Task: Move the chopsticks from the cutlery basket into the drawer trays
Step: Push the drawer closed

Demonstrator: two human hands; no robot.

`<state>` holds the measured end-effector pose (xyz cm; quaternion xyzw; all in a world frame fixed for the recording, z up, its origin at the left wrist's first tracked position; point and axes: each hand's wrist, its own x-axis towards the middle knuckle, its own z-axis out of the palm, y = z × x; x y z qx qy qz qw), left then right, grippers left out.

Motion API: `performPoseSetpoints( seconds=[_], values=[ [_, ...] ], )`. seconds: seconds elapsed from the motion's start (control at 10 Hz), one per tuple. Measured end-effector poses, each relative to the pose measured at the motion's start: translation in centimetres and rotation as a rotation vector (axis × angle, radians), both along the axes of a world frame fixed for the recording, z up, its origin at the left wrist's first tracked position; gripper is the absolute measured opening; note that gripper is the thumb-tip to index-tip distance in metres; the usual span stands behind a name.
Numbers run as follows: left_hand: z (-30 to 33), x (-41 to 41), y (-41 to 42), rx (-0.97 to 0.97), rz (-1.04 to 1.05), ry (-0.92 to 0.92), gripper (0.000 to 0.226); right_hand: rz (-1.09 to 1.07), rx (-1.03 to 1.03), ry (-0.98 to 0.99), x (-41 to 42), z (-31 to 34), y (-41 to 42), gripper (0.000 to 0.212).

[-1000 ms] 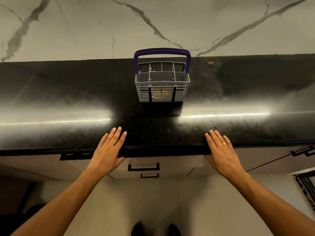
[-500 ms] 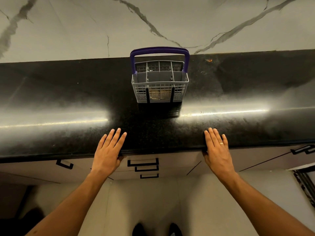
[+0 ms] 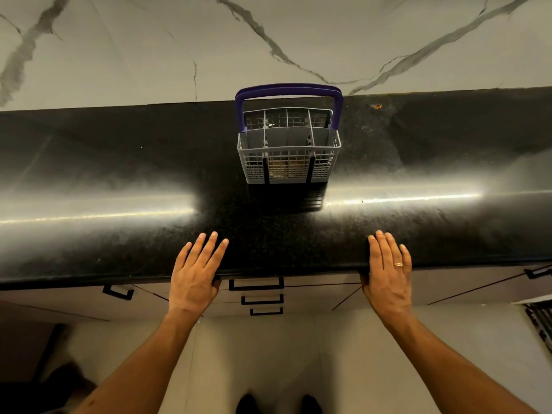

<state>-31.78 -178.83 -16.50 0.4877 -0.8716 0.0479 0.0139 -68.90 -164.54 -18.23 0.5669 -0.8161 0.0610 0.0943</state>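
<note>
A grey plastic cutlery basket (image 3: 288, 150) with a purple handle stands upright on the black countertop (image 3: 119, 180), toward the back wall. Something tan shows through its front mesh; I cannot make out chopsticks. Below the counter edge, between my hands, is a stack of three drawers (image 3: 257, 283) with black handles, all closed. My left hand (image 3: 195, 274) lies flat on the counter's front edge, fingers spread, holding nothing. My right hand (image 3: 388, 273), wearing a ring, rests the same way to the right, thumb under the edge.
A white marble-patterned wall (image 3: 268, 40) rises behind the counter. Cabinet doors with black handles (image 3: 118, 292) flank the drawers. The floor and my feet (image 3: 277, 403) show below. A dark patterned object (image 3: 540, 324) sits at the right edge.
The view has tilted down slightly, so more of the drawers shows. Both hands have stayed flat on the counter edge; the basket has not moved.
</note>
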Motion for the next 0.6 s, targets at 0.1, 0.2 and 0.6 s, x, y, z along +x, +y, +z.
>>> performPoseSetpoints(
  seconds=[0.1,0.2,0.6],
  values=[
    [-0.2,0.0,0.0,-0.019,-0.013,0.011,0.102,0.009,-0.031,0.034,-0.2,-0.3,0.1,0.081],
    [-0.3,0.2,-0.3,-0.031,-0.028,0.024,0.103,0.007,-0.059,0.029,-0.6,-0.5,-0.1,0.082],
    [0.5,-0.5,1.1,0.011,0.03,0.051,0.099,0.038,0.061,-0.036,0.4,1.5,0.6,0.095]
  ],
)
